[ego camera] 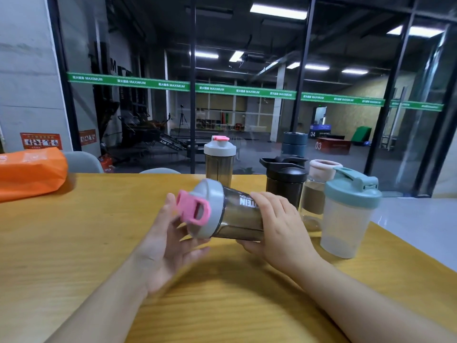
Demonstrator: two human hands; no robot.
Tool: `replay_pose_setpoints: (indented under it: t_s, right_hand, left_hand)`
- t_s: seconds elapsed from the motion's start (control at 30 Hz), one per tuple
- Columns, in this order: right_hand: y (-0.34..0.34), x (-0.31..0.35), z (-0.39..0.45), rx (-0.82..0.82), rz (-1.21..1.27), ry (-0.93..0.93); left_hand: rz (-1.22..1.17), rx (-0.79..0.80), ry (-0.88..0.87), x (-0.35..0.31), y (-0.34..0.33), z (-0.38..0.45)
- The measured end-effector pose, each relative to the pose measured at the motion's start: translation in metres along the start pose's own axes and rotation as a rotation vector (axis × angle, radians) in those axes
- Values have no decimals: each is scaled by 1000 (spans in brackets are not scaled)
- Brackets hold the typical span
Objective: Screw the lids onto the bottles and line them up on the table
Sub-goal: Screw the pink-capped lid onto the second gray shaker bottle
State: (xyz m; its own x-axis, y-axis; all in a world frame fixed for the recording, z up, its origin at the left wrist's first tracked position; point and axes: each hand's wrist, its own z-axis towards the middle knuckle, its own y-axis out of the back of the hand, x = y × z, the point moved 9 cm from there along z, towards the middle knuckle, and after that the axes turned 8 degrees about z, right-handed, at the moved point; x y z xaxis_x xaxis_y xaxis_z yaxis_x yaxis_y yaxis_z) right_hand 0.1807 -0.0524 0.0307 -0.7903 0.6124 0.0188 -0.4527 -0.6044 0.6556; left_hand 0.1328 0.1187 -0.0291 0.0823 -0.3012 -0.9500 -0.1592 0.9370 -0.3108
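A smoky bottle (pixel 237 219) is held above the wooden table (pixel 74 231) near frame centre, tipped on its side with its grey lid (pixel 210 209) pointing toward 9 o'clock. A pink flip loop (pixel 195 210) is seen on the lid. The left hand (pixel 168 241) is cupped at the lid end, fingers loosely curled around the rim; firm contact cannot be confirmed because of blur. The right hand (pixel 277 224) is wrapped around the bottle body, gripping it.

An orange bag (pixel 29 172) is noted at 10 o'clock. At 12 o'clock a pink-capped bottle (pixel 220 159) stands upright. Toward 2 o'clock, standing close together, are recorded a black bottle (pixel 284 179), a clear bottle (pixel 314 191) with a pale pink lid, and a frosted bottle (pixel 346 214) with a teal lid.
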Motion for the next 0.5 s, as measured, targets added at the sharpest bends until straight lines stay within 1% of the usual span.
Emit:
replay_pose_setpoints:
  t_s: [0.07,0.13,0.2,0.27,0.37,0.43,0.5]
  right_hand:
    - [6,-5,-2,5,151,-100]
    - [12,-11,-8,0,364,-242]
    - [14,-17,-14,4,578,-370]
    - [11,-25,-20,32,767,-477]
    - [9,-34,-23,58,906,-538]
    - [6,-38,-25,92,963,-555]
    - [1,-39,-28,145,993,-557]
  left_hand:
    - [42,4,-35,-3,1,1]
    - [107,-5,-67,-4,1,0]
    - [276,-47,-103,-2,4,0]
    - [510,-85,-159,-1,7,0]
    - [789,-113,-237,0,2,0]
    - [878,-145,-316,-1,-5,-3]
    - [946,-137,-409,-3,-17,-8]
